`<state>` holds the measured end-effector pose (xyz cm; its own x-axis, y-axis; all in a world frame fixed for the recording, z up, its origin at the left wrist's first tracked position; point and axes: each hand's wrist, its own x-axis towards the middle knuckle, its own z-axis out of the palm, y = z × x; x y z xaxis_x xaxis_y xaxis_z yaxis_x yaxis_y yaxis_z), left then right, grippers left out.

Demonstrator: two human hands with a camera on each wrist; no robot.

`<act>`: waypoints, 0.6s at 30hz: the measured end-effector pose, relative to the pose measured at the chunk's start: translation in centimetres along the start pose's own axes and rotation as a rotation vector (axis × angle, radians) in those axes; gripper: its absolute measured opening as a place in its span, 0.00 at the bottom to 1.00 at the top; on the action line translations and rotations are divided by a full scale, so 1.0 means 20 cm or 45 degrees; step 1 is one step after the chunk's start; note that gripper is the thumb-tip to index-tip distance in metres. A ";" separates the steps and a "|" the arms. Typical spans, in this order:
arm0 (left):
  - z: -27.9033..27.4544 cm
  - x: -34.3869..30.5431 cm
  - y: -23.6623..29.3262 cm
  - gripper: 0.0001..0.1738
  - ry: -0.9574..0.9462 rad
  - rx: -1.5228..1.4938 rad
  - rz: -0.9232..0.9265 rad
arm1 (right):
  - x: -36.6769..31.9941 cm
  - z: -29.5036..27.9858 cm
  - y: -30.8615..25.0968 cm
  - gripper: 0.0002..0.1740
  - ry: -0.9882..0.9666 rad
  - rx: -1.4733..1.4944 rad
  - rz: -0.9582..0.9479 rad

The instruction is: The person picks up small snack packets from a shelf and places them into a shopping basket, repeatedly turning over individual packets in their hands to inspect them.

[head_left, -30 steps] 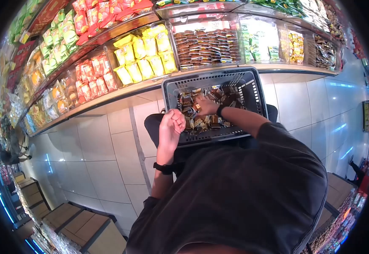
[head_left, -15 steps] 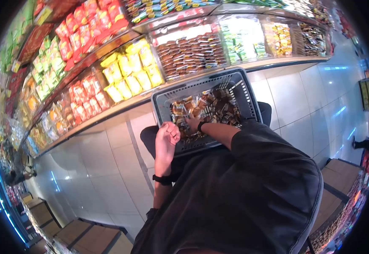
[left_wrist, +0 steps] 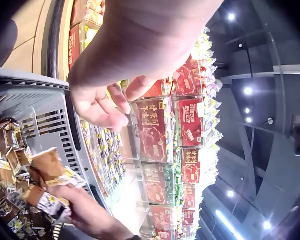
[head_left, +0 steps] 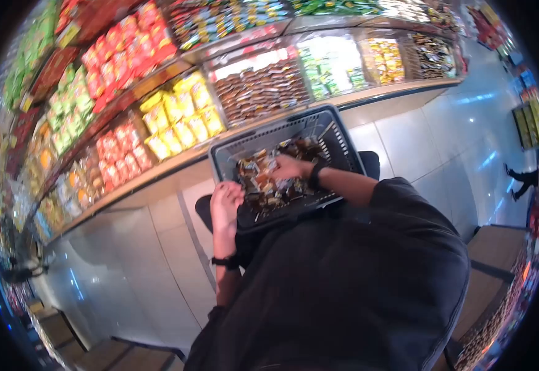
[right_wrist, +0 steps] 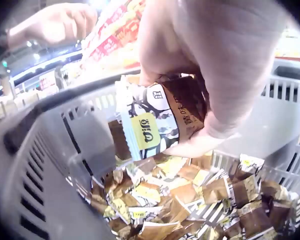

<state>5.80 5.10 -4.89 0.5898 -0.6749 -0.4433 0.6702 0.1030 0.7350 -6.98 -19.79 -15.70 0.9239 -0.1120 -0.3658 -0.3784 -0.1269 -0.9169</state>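
Note:
My right hand [head_left: 291, 167] grips small snack packets inside a grey plastic basket [right_wrist: 45, 160]. One brown packet with a black-and-white printed end [right_wrist: 162, 117] sticks out from between the fingers and thumb in the right wrist view. The left wrist view shows another brown packet [left_wrist: 47, 165] in the same hand. Below it, a loose heap of similar packets [right_wrist: 190, 200] covers the basket floor. My left hand [head_left: 225, 204] hovers by the basket's near left corner, its fingers loosely curled around nothing.
Behind the basket runs a shelf with bins of yellow packets [head_left: 183, 114], brown packets [head_left: 260, 93] and red packets [head_left: 124, 148]. The basket sits over my dark-clad legs, above a tiled floor [head_left: 121, 266]. Wooden boxes [head_left: 492, 260] stand behind on the right.
The right hand went from the heap toward the basket's near left part, then back toward the middle, now with packets gripped. The left hand's fingers have loosened. The head view has shifted.

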 end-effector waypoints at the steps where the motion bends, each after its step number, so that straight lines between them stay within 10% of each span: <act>1: 0.05 -0.01 0.01 0.12 0.005 0.092 0.054 | -0.03 -0.05 0.00 0.15 -0.068 0.146 -0.087; 7: 0.15 0.01 -0.06 0.14 -0.073 0.321 0.136 | -0.19 -0.19 -0.08 0.18 0.077 -0.177 -0.091; 18: 0.44 0.04 -0.11 0.35 -0.474 -0.275 -0.480 | -0.45 0.03 -0.59 0.14 0.086 0.882 -0.076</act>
<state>0.88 -2.13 -2.25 0.1200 -0.9020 -0.4147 0.9035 -0.0739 0.4222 -10.85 -16.63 -1.59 0.9280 -0.1882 -0.3214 -0.1832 0.5206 -0.8339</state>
